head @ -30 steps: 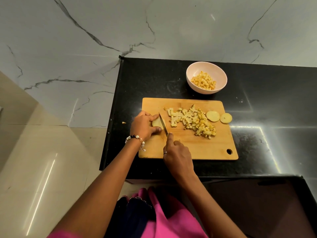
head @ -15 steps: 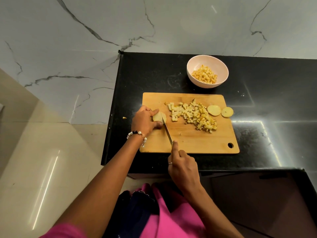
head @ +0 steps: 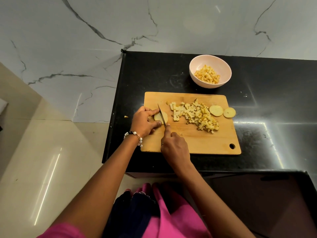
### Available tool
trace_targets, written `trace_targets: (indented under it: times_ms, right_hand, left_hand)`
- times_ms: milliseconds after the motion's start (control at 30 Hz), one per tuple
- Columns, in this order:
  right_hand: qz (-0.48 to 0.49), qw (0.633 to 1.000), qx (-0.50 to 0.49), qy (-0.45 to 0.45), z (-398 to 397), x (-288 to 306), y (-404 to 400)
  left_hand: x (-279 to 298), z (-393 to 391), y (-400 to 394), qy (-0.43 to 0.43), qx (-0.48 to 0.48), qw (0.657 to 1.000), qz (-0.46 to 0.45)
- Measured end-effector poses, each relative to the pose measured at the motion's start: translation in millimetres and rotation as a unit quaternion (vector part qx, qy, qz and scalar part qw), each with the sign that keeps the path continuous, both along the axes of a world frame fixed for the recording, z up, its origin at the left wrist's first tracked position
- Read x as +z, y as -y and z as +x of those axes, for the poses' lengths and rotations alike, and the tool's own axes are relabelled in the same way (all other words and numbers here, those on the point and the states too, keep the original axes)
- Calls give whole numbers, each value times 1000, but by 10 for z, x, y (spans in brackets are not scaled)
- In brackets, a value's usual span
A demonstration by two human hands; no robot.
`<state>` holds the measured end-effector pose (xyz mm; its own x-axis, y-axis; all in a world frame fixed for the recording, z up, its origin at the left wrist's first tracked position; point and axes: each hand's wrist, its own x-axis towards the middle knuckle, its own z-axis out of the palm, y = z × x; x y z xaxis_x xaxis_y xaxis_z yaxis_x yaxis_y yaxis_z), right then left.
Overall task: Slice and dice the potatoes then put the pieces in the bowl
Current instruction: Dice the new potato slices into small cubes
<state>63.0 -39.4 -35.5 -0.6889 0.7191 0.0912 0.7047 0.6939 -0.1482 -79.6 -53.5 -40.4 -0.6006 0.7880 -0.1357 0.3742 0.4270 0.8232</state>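
On the wooden cutting board (head: 197, 141) my left hand (head: 144, 121) holds a potato slice (head: 165, 116) flat near the board's left edge, fingers curled round it. My right hand (head: 174, 146) grips a knife (head: 162, 115) whose blade lies across that slice. A heap of diced potato (head: 195, 115) sits in the board's middle. Two round potato slices (head: 222, 111) lie at the board's right edge. A pale pink bowl (head: 202, 61) with diced potato inside stands behind the board.
The board lies on a black countertop (head: 265, 107) whose left edge drops off to a beige floor. A small potato scrap (head: 126, 116) sits just past that left edge. White marble wall runs behind.
The knife has moved forward and down, from beside the slice to lying across it. My right hand has come forward onto the board. My left hand keeps its hold.
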Motion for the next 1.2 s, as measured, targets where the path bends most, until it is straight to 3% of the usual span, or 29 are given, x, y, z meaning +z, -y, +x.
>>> trace_targets:
  times_ms: [333, 567, 967, 1200]
  right_hand:
    - [-27, 999, 13, -12, 558, -67, 321]
    - [-49, 997, 5, -63, 229, 52, 138]
    - [-8, 999, 15, 40, -21, 43, 106]
    - [-29, 999, 26, -31, 572, -99, 313]
  left_hand:
    - [12, 22, -26, 32, 23, 999, 0]
    - [2, 40, 46, 19, 32, 999, 20]
    - [-57, 40, 61, 9, 43, 998, 40]
    - [-59, 61, 46, 4, 57, 998, 33]
